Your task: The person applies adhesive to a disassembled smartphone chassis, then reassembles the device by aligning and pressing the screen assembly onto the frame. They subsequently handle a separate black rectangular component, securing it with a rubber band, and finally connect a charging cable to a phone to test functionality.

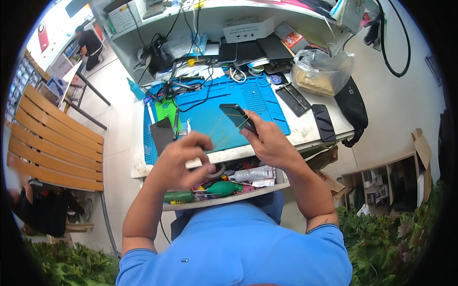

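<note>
Over a cluttered repair bench with one blue mat [210, 119], my right hand [269, 143] gripped one dark phone [237, 116], tilted above the mat's front edge. My left hand [183, 159] pinched one thin clear strip [224, 131] stretching to the phone. Below, one open drawer [229, 198] held one green-handled tool [179, 196].

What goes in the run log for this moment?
right hand: holds phone | left hand: pulls clear tape strip off phone | under hands: blue mat

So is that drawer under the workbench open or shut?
Open. The drawer is pulled out below the bench edge, with a green-handled tool, a tape roll and a white tube showing inside.
</note>
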